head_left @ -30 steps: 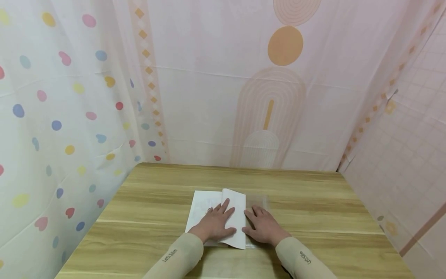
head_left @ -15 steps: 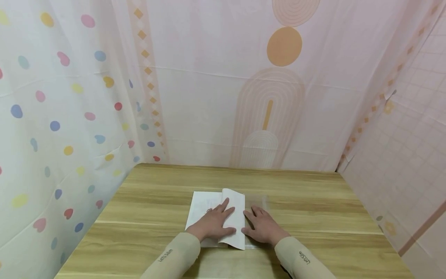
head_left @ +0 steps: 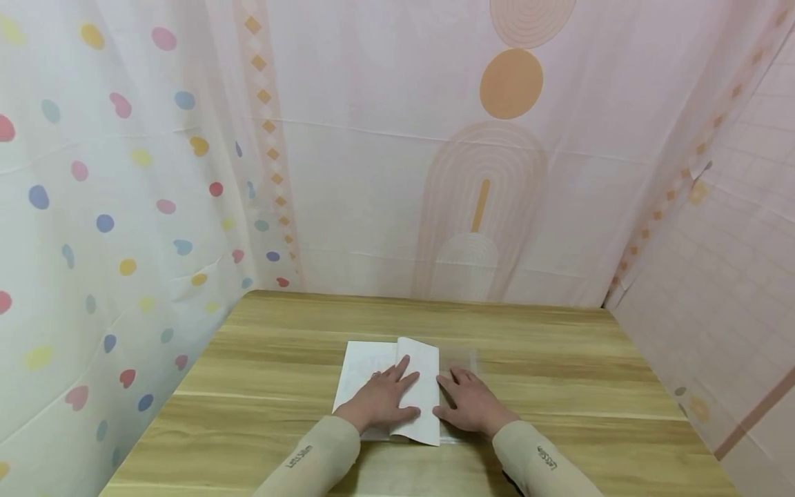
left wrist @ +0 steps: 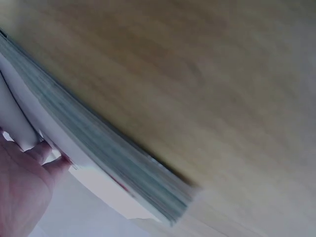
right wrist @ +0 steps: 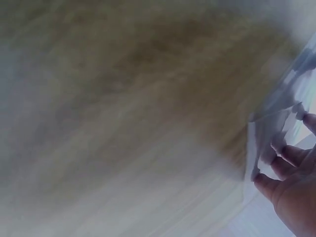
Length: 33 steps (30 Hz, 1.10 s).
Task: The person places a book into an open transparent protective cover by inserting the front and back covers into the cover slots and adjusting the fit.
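Note:
A thick book (left wrist: 116, 150) lies on the table, its page edges showing in the left wrist view. In the head view its white page (head_left: 366, 355) is at the left, and a white leaf (head_left: 427, 393) overlaps it at the middle, its lower edge slightly lifted. My left hand (head_left: 384, 402) rests across both with fingers spread. Clear plastic film (head_left: 456, 357) extends from the right side of the leaf. My right hand (head_left: 470, 403) lies on this film, fingertips at the leaf's right edge. The right wrist view shows the fingers touching the film (right wrist: 266, 128).
The wood-grain table (head_left: 279, 373) stretches out around the book on every side. A patterned curtain (head_left: 360, 193) hangs behind the table's far edge. More curtains hang at the left (head_left: 124, 310) and the right (head_left: 720, 276).
Both hands stay nearly in place on the leaf and the film. The whole head view shifts slightly.

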Available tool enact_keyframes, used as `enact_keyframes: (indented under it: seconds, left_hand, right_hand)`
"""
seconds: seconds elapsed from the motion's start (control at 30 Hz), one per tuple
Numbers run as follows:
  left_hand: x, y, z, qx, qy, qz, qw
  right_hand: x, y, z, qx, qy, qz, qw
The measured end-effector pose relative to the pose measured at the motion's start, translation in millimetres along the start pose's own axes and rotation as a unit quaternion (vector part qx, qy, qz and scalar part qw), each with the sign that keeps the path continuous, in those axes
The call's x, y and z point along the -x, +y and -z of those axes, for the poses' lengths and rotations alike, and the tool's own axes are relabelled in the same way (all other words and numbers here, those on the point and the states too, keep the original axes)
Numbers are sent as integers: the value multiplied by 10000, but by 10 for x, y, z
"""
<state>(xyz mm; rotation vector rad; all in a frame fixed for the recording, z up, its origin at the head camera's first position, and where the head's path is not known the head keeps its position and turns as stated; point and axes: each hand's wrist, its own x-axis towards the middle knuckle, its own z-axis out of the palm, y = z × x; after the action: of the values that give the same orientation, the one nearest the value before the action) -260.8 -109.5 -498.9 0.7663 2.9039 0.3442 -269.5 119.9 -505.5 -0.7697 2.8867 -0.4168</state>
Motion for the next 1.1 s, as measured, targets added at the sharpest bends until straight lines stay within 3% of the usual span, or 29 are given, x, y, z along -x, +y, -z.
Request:
enact_keyframes:
  seconds: [0.67,1.1]
  left_hand:
    - [-4,19,12,-165,-29,5,9999]
    - [-5,12,-73,-265,119,33,9996]
  right_hand:
    - [-8,-2,-2,-38,-70,-51,10000]
    - [18,-27,12,-98,-63,-83,9999]
